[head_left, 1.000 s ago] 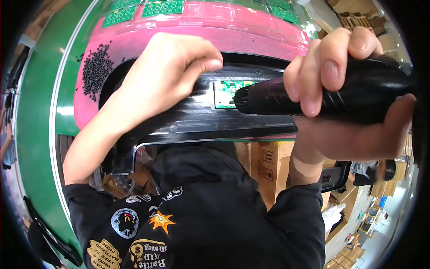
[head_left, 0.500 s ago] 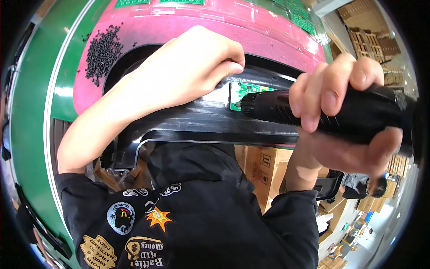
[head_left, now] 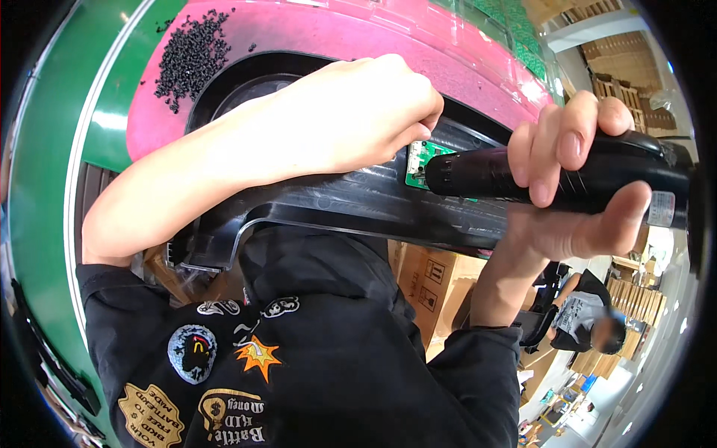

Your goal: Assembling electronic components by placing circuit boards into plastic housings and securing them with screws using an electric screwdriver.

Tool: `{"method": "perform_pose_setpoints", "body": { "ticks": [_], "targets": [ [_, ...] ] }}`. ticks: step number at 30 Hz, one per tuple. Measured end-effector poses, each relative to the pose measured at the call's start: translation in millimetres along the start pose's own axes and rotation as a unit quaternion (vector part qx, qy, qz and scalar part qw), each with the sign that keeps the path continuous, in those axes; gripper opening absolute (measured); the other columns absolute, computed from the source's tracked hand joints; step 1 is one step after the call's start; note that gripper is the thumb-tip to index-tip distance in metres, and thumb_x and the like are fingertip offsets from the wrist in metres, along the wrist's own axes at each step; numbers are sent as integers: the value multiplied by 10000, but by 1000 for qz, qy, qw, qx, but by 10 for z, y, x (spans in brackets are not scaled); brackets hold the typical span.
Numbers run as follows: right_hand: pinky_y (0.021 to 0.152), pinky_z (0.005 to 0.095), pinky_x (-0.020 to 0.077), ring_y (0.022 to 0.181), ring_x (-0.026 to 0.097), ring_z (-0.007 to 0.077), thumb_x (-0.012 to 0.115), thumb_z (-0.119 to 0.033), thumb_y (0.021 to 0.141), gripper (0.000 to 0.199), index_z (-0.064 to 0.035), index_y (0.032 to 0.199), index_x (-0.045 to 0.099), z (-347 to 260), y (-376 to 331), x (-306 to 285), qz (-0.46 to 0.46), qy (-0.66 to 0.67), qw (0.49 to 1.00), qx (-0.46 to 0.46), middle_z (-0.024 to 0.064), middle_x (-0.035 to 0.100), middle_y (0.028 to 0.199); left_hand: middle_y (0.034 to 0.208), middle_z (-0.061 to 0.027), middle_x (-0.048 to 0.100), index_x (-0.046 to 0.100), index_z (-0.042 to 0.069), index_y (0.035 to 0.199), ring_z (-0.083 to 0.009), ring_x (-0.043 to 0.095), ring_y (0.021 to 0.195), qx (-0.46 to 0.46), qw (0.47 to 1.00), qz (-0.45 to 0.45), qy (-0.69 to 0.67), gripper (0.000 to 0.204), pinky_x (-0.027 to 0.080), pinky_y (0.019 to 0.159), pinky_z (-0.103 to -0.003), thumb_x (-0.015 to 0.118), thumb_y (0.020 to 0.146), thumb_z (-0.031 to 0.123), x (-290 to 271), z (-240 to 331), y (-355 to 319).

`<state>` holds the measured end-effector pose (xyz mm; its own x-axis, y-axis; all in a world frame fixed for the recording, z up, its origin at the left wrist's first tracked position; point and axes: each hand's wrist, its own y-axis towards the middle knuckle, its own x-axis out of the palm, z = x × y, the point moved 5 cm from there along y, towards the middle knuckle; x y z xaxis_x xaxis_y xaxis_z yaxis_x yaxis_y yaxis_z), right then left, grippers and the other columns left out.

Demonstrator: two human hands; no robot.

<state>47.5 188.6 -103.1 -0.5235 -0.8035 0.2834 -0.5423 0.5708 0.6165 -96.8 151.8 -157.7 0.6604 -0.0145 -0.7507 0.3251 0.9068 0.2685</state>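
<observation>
My right hand (head_left: 556, 160) wraps around a thick black cylindrical power screwdriver (head_left: 478, 173), held nearly level in the view. Its ribbed nose covers part of a small green circuit board (head_left: 420, 158); whether the bit touches a screw is hidden. That board lies inside a long black plastic housing (head_left: 321, 198) with raised walls. My left forearm crosses over the housing, and my left hand (head_left: 373, 112) has its fingers curled together just above the board's upper left corner. What those fingertips hold, if anything, cannot be seen.
A pile of small black screws (head_left: 193, 56) lies on the pink mat (head_left: 276, 30) at the far left. Clear trays with green boards (head_left: 515, 37) stand at the back right. Below the table is a cardboard box (head_left: 433, 287). Another person (head_left: 586, 317) is farther off at the right.
The view has shifted, so the housing and screw pile appear farther right and higher. My left fingertips have come slightly closer to the board. The screwdriver's nose stays over the board.
</observation>
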Motion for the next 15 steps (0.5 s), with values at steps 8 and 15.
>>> {"method": "perform_pose_setpoints", "body": {
  "ticks": [8, 15],
  "targets": [
    [571, 248, 417, 537, 483, 73, 724, -399, 819, 496, -88, 1121, 482, -15, 79, 31, -28, -62, 992, 102, 22, 538, 917, 853, -198, 674, 659, -29, 939, -351, 664, 841, -12, 1000, -17, 9, 154, 523, 749, -399, 629, 852, 94, 30, 2, -11],
    [603, 295, 428, 553, 483, 99, 626, -417, 884, 479, -66, 1187, 505, -77, -80, 171, 10, -113, 993, 33, 30, 540, 881, 875, -210, 675, 664, -29, 965, -360, 662, 854, -35, 999, -33, 9, 174, 526, 764, -394, 632, 851, 100, 29, -14, -5]
  ]
}}
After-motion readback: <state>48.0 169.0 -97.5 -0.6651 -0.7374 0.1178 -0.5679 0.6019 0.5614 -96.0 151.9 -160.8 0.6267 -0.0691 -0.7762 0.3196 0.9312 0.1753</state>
